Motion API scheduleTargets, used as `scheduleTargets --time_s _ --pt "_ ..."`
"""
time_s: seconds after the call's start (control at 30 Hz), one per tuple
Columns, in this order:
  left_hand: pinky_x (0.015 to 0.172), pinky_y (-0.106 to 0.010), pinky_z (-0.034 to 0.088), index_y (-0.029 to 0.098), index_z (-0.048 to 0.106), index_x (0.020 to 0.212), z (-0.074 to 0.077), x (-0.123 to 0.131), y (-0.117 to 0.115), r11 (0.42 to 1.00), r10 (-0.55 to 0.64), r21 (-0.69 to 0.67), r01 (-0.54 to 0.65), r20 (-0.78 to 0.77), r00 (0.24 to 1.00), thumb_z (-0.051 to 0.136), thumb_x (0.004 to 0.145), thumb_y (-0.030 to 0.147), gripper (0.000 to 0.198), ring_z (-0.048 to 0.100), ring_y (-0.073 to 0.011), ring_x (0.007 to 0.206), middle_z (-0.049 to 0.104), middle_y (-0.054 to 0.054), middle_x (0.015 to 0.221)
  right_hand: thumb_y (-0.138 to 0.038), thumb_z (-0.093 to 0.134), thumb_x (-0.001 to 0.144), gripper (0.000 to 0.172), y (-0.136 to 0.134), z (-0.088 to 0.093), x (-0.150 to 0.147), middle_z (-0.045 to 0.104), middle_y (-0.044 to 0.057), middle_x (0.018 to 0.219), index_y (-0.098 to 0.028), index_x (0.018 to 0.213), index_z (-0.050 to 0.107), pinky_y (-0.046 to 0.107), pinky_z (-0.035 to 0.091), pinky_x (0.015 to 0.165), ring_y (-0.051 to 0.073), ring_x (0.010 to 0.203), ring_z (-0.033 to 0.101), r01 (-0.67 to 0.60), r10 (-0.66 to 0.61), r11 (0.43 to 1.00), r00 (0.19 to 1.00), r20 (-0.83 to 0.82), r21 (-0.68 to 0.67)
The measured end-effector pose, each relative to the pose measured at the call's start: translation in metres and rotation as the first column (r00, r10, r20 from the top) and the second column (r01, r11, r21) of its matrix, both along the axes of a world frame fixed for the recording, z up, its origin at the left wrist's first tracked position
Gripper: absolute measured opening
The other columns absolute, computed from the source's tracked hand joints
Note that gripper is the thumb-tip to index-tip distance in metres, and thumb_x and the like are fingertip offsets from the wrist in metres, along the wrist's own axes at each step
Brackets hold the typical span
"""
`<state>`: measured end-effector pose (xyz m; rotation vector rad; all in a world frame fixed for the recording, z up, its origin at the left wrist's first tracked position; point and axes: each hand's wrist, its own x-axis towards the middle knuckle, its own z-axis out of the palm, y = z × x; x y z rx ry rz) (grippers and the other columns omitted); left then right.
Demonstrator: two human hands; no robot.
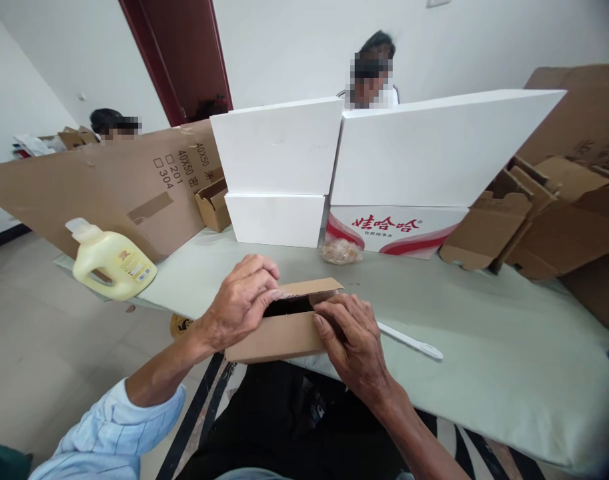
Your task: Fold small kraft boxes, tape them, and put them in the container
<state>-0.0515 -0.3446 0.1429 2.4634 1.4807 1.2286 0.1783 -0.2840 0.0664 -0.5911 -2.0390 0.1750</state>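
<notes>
A small brown cardboard box (279, 339) lies at the near edge of the table, its upper flap partly raised over a dark opening. My left hand (247, 297) grips the flap and the left end of the box, fingers curled. At the right end, my right hand (351, 333) is closed round the box, with the thumb on its near side and the fingers over the top. What is inside the box is too dark to make out. A white plastic tool (411, 342) lies on the table just right of my right hand.
White boxes (284, 150) stand stacked across the back, with a clear plastic bundle (341, 251) before them. A yellow jug (115, 261) is at left on the table (484, 347). Brown cartons (489, 227) lean at right. Two people's heads show beyond the boxes.
</notes>
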Motion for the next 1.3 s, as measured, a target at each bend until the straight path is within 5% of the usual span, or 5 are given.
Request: scheduleTargets --time_s 0.3,0.47,0.67,0.97,1.3 --pt "0.09 -0.035 0.056 0.019 0.067 0.096 0.001 -0.026 -0.011 0.983 -0.007 -0.181 0.021 0.077 0.997 0.066 0.099 0.02 0.003 0.068 -0.0198 0.099 0.07 -0.008 0.108 -0.012 0.057 0.103 0.016 -0.019 -0.015 0.007 0.072 0.01 0.115 -0.024 0.112 0.06 0.044 0.044 0.086 0.027 0.103 0.068 -0.011 0.011 0.998 1.0 -0.004 0.055" --pt "0.085 -0.036 0.056 0.019 0.069 0.098 0.005 -0.009 -0.009 0.983 -0.072 -0.181 0.037 -0.192 0.979 0.08 0.089 0.026 0.016 0.068 -0.0233 0.099 0.071 -0.009 0.109 -0.011 0.057 0.103 0.016 -0.023 -0.013 0.007 0.071 0.01 0.112 -0.023 0.113 0.06 0.044 0.044 0.086 0.026 0.1 0.066 0.001 -0.003 0.997 1.0 0.029 0.075" --pt "0.07 -0.031 0.053 0.017 0.068 0.088 0.002 0.006 -0.004 0.995 -0.012 -0.094 -0.034 -0.449 0.893 0.061 0.101 0.018 0.015 0.067 -0.0196 0.084 0.07 -0.006 0.093 -0.012 0.058 0.103 0.015 -0.024 -0.012 0.004 0.071 0.009 0.111 -0.024 0.11 0.06 0.044 0.045 0.087 0.027 0.102 0.067 0.011 -0.014 0.998 0.999 0.031 0.069" --pt "0.075 -0.03 0.057 0.017 0.075 0.094 0.006 0.007 -0.015 0.987 -0.063 -0.162 0.012 -0.315 0.947 0.056 0.107 0.021 0.023 0.071 -0.0182 0.086 0.073 -0.007 0.096 -0.019 0.059 0.104 0.055 -0.023 -0.015 0.002 0.074 0.012 0.114 -0.022 0.157 0.042 0.045 0.05 0.084 0.028 0.092 0.066 0.065 -0.066 0.997 0.998 0.017 0.047" --pt "0.069 -0.027 0.048 0.017 0.07 0.077 0.01 0.0 -0.008 0.893 -0.11 -0.422 0.158 0.136 0.985 0.064 0.099 0.018 0.023 0.062 -0.0128 0.071 0.067 -0.001 0.081 -0.017 0.059 0.105 0.042 -0.026 -0.015 0.004 0.074 0.009 0.109 -0.022 0.146 0.051 0.044 0.048 0.084 0.027 0.089 0.062 0.063 -0.065 0.996 0.998 0.027 0.06"
